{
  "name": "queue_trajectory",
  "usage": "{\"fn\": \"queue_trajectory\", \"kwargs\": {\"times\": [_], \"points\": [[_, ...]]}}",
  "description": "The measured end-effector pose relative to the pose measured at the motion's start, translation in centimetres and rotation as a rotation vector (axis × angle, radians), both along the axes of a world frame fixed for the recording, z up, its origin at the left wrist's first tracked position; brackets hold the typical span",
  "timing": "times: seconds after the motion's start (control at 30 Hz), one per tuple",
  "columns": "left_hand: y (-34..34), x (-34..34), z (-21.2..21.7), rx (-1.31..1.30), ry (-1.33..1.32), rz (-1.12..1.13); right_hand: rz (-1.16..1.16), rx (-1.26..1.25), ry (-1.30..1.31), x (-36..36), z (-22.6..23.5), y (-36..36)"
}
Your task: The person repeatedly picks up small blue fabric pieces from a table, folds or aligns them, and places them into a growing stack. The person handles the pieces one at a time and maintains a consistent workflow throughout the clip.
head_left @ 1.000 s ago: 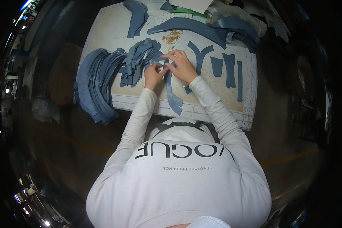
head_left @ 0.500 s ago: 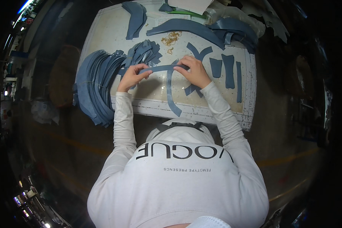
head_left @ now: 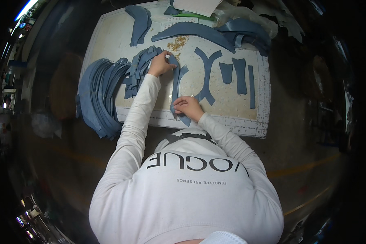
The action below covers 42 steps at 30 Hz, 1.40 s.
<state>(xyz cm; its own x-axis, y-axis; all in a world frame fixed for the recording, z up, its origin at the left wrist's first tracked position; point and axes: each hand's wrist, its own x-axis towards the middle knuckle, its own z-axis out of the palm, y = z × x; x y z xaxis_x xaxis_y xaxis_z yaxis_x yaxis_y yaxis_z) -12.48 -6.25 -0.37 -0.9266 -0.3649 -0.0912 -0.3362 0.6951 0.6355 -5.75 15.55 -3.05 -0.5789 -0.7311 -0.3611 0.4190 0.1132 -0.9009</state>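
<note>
Blue-grey curved fabric strip lies on pale gridded cutting mat; left hand pinches its far end, right hand pinches its near end. Fanned stack of blue pieces left of strip; dark floor around.

White long-sleeved hooded top, dark lettering across the back.

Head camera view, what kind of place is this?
Probably a garment or leather-goods cutting workshop: a gridded cutting mat, a fanned stack of curved blue cut pieces, and both hands laying a long blue strip flat.
</note>
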Motion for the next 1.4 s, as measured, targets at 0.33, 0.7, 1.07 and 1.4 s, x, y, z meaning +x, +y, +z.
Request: {"fn": "queue_trajectory", "kwargs": {"times": [0.33, 0.7, 1.07, 1.4], "points": [[3.6, 5.3, -2.5, -0.229, -0.035, 0.209, 0.022, 0.086, -0.03, 1.6, -2.0, 0.8], [8.0, 7.9, -4.0, -0.089, 0.015, 0.247, 0.087, 0.223, 0.063, 0.8, -2.0, 0.7], [5.6, 6.3, -1.7, 1.124, -0.125, 0.226, -0.209, 0.148, 0.303, -1.3, -1.6, 1.6], [7.3, -5.9, -0.7, 1.092, 0.192, -0.008, -0.515, -0.136, 0.273, -4.7, -0.1, 5.0]]}}
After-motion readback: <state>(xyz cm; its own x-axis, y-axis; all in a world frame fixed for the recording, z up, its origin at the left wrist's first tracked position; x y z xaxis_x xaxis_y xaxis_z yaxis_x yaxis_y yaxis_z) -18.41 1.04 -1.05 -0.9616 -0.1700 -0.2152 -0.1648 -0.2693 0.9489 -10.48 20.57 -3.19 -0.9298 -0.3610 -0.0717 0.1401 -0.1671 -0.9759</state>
